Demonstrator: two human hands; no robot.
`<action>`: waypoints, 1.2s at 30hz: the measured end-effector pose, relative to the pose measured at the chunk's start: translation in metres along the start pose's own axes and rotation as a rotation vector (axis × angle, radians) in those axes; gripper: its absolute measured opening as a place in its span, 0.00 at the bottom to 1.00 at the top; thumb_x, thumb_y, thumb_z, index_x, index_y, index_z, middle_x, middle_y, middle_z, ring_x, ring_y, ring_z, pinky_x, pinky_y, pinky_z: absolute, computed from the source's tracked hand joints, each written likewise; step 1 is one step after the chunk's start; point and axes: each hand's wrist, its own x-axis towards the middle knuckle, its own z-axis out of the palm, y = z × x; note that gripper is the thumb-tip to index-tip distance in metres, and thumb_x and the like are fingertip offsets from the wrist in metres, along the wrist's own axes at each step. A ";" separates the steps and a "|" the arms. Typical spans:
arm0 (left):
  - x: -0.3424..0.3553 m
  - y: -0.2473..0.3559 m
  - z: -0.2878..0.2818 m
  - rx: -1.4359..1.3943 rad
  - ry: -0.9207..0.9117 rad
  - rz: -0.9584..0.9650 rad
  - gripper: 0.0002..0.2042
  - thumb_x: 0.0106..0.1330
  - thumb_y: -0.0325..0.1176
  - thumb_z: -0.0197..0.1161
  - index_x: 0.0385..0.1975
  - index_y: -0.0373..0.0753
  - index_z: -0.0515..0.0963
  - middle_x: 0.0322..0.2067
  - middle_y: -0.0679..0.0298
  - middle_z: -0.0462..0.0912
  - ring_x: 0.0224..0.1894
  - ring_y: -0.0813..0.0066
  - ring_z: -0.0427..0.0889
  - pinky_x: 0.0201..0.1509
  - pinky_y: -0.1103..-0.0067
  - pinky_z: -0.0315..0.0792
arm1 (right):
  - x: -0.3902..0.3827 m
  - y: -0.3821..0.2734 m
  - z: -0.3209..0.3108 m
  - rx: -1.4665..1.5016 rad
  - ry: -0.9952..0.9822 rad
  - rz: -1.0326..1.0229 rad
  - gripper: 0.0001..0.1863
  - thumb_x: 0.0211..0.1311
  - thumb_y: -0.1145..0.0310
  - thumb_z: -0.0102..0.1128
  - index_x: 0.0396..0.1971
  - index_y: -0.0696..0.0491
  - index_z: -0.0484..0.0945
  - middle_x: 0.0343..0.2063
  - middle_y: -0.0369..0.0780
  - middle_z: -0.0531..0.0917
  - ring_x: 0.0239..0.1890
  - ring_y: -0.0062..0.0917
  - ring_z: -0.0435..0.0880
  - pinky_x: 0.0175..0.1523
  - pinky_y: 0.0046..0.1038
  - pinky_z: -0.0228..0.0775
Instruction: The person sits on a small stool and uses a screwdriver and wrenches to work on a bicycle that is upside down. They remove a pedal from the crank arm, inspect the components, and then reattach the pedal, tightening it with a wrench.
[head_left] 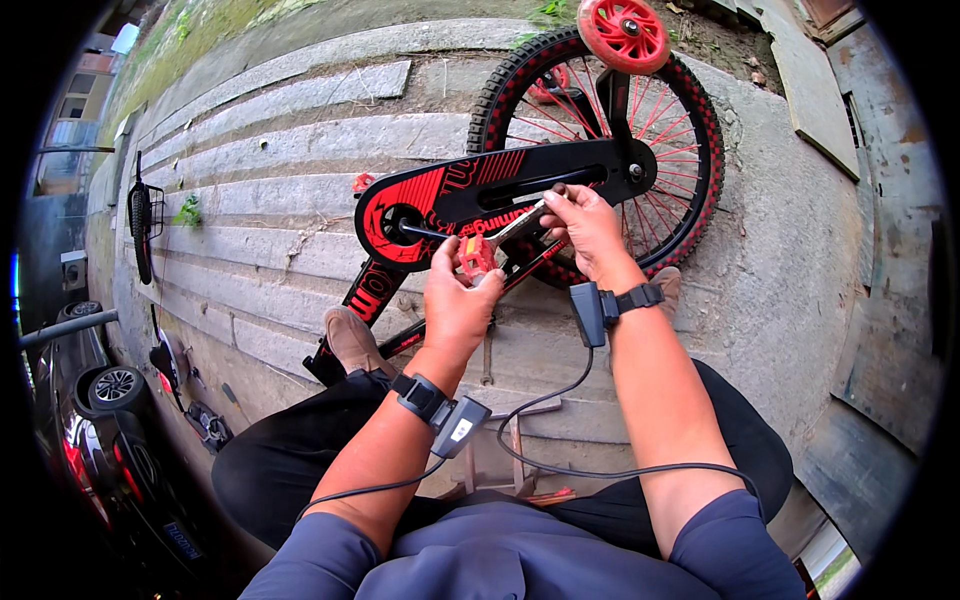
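A red bicycle pedal (476, 256) sits at the end of the black crank arm (425, 232), and my left hand (458, 305) is closed around it, fingers and thumb on its body. In my right hand (590, 228) is a silver wrench (520, 222), pinched near its far end; its other end reaches the pedal, though the exact contact is hidden by my fingers. Behind both hands lies the black and red chain guard (415, 195) of a small bicycle. Its rear wheel (712, 150), with red spokes, and a red training wheel (624, 36) are beyond my right hand.
Another wrench (487, 362) lies on the concrete slabs between my feet. A low wooden stool (517, 440) is under me. At left are a second bicycle (140, 230) and a parked dark car (120, 450). A cable (590, 468) links the wrist devices.
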 end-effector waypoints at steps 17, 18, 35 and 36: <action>-0.001 0.002 -0.011 0.292 -0.113 0.281 0.19 0.58 0.29 0.69 0.49 0.35 0.77 0.44 0.55 0.79 0.45 0.58 0.81 0.49 0.70 0.76 | -0.011 0.001 0.068 -0.717 -0.447 -0.158 0.41 0.59 0.46 0.62 0.61 0.65 0.67 0.50 0.58 0.80 0.54 0.46 0.81 0.60 0.37 0.71; 0.002 0.002 -0.012 0.282 -0.126 0.333 0.18 0.59 0.29 0.69 0.48 0.34 0.76 0.43 0.57 0.79 0.43 0.62 0.81 0.48 0.72 0.75 | -0.010 0.005 0.066 -0.757 -0.460 -0.151 0.44 0.58 0.46 0.62 0.65 0.65 0.64 0.53 0.60 0.79 0.57 0.46 0.80 0.62 0.37 0.70; 0.096 0.043 -0.038 0.298 -0.044 0.310 0.25 0.65 0.28 0.63 0.63 0.36 0.71 0.49 0.54 0.81 0.42 0.74 0.85 0.51 0.77 0.77 | -0.017 0.024 0.074 -0.980 -0.295 -0.191 0.38 0.59 0.59 0.49 0.68 0.63 0.61 0.58 0.58 0.73 0.62 0.50 0.72 0.67 0.42 0.63; 0.098 0.052 -0.034 0.291 -0.076 0.314 0.25 0.65 0.28 0.63 0.64 0.36 0.70 0.48 0.54 0.81 0.43 0.74 0.85 0.52 0.76 0.77 | -0.019 0.022 0.074 -0.977 -0.309 -0.187 0.38 0.58 0.59 0.49 0.68 0.62 0.60 0.58 0.58 0.73 0.62 0.50 0.72 0.67 0.41 0.63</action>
